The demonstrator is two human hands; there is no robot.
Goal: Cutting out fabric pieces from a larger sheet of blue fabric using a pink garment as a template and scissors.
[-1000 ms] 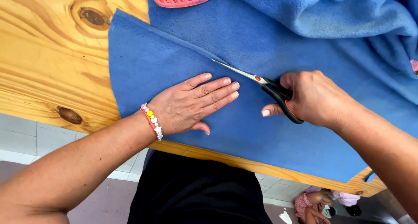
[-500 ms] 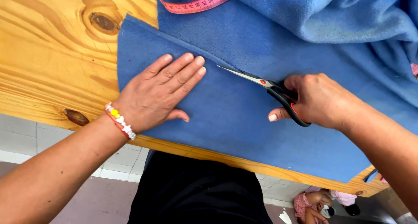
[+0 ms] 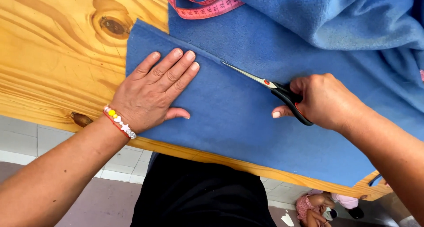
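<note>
**Here: scissors in the blue fleece**

Here your right hand (image 3: 324,101) is closed around the black handles of the scissors (image 3: 274,88), whose blades point left along a cut line in the blue fleece fabric (image 3: 247,121). Your left hand (image 3: 152,92) lies flat and open on the fabric, fingers (image 3: 176,68) spread just left of the blade tips, with a beaded bracelet (image 3: 119,121) at the wrist. The fabric lies spread over the wooden surface (image 3: 57,55), its near edge close to the surface's front edge, and bunches up at the upper right. A pink measuring tape (image 3: 201,4) lies on the fabric at the top.
</note>
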